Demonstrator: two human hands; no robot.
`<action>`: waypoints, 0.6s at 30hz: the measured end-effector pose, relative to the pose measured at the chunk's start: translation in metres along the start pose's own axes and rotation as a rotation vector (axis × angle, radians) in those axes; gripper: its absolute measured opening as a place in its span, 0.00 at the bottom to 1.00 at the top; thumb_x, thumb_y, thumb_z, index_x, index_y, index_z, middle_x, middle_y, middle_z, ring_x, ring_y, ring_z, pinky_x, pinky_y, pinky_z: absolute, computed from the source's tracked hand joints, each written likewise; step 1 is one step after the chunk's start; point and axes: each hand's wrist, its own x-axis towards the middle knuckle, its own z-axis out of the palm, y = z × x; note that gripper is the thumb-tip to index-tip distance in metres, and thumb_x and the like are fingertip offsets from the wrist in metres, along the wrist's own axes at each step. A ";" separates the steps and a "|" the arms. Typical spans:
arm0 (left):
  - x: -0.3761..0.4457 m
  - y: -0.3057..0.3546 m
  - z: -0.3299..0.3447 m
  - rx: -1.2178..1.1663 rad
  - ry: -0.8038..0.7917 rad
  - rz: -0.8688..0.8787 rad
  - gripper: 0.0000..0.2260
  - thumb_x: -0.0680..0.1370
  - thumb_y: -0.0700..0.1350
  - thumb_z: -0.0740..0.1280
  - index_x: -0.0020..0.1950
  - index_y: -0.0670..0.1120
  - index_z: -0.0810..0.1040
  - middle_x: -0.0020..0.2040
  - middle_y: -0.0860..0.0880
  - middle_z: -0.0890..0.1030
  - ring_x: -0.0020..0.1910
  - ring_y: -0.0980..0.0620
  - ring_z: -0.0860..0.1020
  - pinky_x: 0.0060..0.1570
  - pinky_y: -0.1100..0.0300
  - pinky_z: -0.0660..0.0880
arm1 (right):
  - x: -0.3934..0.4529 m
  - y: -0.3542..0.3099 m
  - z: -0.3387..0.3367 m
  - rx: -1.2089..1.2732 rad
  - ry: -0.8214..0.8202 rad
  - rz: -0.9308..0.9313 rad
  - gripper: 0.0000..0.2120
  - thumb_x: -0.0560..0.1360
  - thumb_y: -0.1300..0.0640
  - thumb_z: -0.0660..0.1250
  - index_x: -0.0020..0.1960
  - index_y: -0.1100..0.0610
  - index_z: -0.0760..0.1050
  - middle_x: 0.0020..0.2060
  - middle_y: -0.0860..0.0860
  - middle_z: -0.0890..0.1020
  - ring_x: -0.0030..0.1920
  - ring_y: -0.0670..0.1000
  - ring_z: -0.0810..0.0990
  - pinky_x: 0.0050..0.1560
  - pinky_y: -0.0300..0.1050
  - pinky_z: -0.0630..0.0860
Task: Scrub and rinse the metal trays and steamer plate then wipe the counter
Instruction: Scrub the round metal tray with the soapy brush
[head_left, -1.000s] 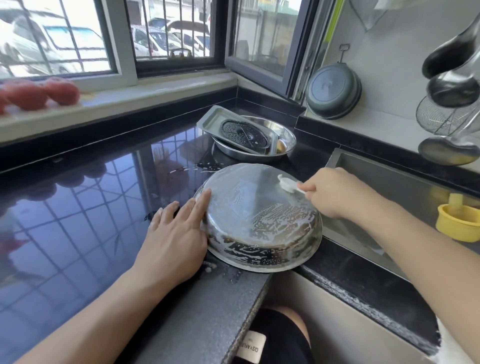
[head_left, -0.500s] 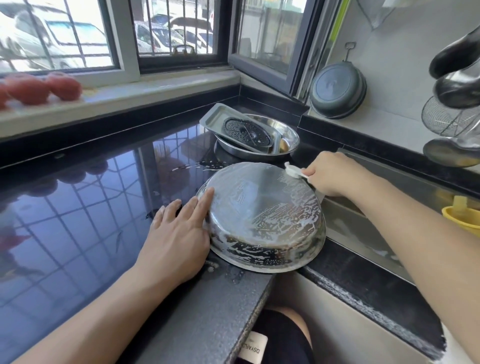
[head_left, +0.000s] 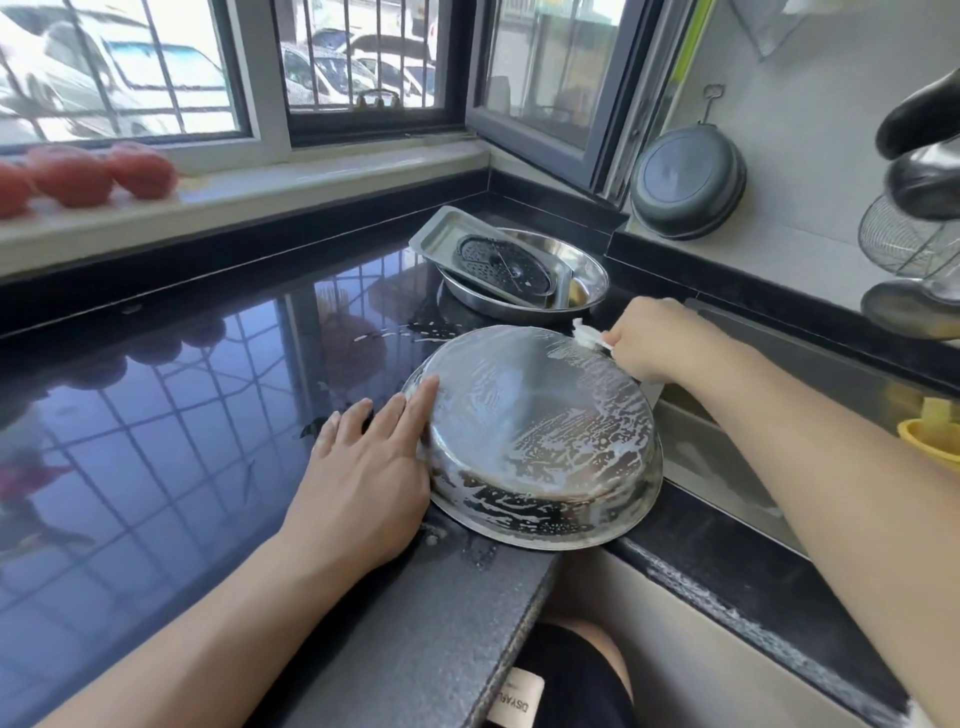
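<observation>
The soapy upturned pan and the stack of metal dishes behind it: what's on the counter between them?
In the head view, only white suds streaks on the wet black counter separate upturned pan and stack.

Two round metal pans (head_left: 535, 436) (head_left: 584, 270), one rectangular tray (head_left: 441, 236), one steamer plate (head_left: 501, 265), three tomatoes (head_left: 140, 169) (head_left: 70, 176) (head_left: 10, 189)

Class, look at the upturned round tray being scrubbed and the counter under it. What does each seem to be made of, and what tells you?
Upturned round tray: probably stainless steel, a shiny silver sheen showing through soap streaks. Counter: likely polished black stone, glossy enough to mirror the window bars; its front edge looks speckled.
</observation>
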 end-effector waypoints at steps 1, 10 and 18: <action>0.000 0.000 0.000 -0.004 -0.001 0.000 0.34 0.77 0.50 0.43 0.84 0.59 0.38 0.84 0.58 0.56 0.81 0.41 0.57 0.79 0.44 0.55 | 0.001 -0.001 0.000 -0.008 -0.006 -0.021 0.19 0.78 0.60 0.61 0.65 0.50 0.80 0.55 0.55 0.80 0.45 0.56 0.78 0.47 0.47 0.78; 0.001 0.002 -0.001 0.003 -0.004 -0.018 0.33 0.78 0.50 0.42 0.83 0.59 0.37 0.84 0.58 0.55 0.81 0.42 0.56 0.80 0.45 0.54 | -0.003 -0.015 -0.007 0.089 -0.123 -0.199 0.16 0.80 0.58 0.66 0.66 0.45 0.80 0.56 0.49 0.84 0.55 0.56 0.82 0.59 0.52 0.80; 0.001 0.003 -0.002 0.003 -0.010 -0.019 0.33 0.78 0.50 0.42 0.83 0.59 0.35 0.84 0.58 0.55 0.81 0.42 0.56 0.79 0.45 0.54 | -0.002 -0.032 -0.004 0.095 -0.074 -0.231 0.16 0.79 0.57 0.64 0.63 0.44 0.81 0.56 0.52 0.84 0.50 0.58 0.83 0.52 0.53 0.82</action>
